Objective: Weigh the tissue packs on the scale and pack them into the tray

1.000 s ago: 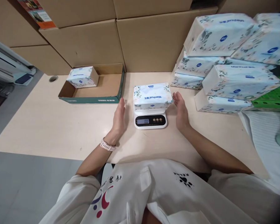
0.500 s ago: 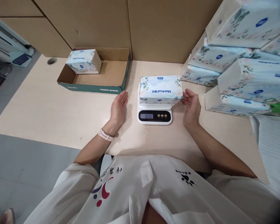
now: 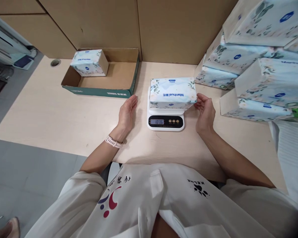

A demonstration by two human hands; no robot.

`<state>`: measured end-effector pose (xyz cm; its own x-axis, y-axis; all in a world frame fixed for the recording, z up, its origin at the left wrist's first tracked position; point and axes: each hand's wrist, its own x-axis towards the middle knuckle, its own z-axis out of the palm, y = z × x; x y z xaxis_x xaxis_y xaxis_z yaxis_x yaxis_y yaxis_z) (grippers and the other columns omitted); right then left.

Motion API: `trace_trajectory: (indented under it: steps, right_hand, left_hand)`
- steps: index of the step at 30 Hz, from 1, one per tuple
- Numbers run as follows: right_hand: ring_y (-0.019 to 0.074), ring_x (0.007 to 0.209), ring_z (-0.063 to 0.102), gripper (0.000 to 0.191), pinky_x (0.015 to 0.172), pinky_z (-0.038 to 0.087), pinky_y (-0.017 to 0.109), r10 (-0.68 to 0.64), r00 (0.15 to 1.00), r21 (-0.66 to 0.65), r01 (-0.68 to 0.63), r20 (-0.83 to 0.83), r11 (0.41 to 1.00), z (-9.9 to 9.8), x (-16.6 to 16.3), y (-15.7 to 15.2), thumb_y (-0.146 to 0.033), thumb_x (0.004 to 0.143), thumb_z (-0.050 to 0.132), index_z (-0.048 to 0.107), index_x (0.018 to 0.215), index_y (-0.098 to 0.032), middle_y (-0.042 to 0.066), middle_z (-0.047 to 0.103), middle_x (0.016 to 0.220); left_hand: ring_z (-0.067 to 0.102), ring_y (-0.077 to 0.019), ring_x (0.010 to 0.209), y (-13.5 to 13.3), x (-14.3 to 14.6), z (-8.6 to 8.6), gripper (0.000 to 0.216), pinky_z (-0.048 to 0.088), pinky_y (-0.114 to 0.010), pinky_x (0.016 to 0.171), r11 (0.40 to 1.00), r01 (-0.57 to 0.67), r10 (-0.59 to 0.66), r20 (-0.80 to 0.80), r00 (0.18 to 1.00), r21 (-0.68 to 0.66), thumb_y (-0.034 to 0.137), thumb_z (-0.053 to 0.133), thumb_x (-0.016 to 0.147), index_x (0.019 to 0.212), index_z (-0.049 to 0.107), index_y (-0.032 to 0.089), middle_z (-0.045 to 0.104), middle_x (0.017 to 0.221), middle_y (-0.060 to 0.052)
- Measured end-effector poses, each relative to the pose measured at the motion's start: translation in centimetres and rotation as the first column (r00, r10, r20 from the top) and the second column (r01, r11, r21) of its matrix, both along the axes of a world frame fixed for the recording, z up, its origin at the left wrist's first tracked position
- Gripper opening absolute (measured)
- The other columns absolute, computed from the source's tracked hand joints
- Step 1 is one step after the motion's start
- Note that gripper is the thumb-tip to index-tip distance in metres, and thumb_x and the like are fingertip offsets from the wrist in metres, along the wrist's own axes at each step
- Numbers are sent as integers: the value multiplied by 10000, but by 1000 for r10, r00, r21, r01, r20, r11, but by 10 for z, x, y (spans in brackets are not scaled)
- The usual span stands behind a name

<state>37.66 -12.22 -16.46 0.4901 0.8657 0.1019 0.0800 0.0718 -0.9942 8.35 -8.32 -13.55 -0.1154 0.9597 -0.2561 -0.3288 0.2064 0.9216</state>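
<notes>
On a white kitchen scale (image 3: 166,129) lies a tissue pack (image 3: 173,93) printed with flowers and blue letters. The scale's display (image 3: 157,122) reads 103.6. My left hand (image 3: 127,111) rests on its edge on the table, left of the scale and apart from it, fingers stretched out and holding nothing. At the pack's right end is my right hand (image 3: 205,112), palm turned inward and fingers extended. Its fingertips are close to the pack's corner; whether they touch it I cannot tell.
A shallow green cardboard box (image 3: 96,92) at the back left has one tissue pack (image 3: 89,62) in its left end. Several more tissue packs (image 3: 265,82) are stacked at the right. Brown panels (image 3: 173,31) stand along the table's back edge. A round cable hole (image 3: 55,62) lies at far left.
The view has shifted slightly. My hands, the tissue pack and the scale keep their places, and the display reads the same.
</notes>
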Motion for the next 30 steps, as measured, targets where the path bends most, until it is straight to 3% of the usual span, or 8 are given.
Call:
trace_trajectory:
  steps: [7,13,24,30]
  right_hand:
    - [264,1187,740,673,1176,560,523,3,1000,-13,-3,-3,1000,1,-1,-1,-763,1002,456,744,1308,-237,83,783,1216]
    - [269,1157,746,609,1157,561,513,12,1000,2,-12,-7,1000,-4,2,0,-706,1022,469,748,1293,-238,91,788,1200]
    - [312,1234,727,621,1139,572,590,16,999,-4,-16,47,1000,-5,3,0,-743,1015,453,744,1278,-262,102,774,1208]
    - [314,1184,724,554,1117,557,565,15,1000,-4,-15,20,1000,-5,2,0,-690,1023,486,759,1247,-263,115,785,1215]
  left_hand:
    - [639,-249,1480,0,2,3,295,399,-390,1361,999,-33,33,11,999,-7,289,575,989,1187,748,154,692,1542,-133]
    - [607,-277,1515,0,2,2,292,375,-412,1375,1000,-20,20,12,1000,14,342,637,984,1162,779,159,688,1538,-148]
    - [637,-248,1474,0,1,0,283,389,-420,1365,1000,-15,15,-4,1000,14,324,618,981,1162,766,162,716,1494,-130]
    - [642,-235,1460,0,0,-1,238,398,-428,1366,1000,-11,11,-12,1000,10,294,621,965,1120,769,191,742,1448,-97]
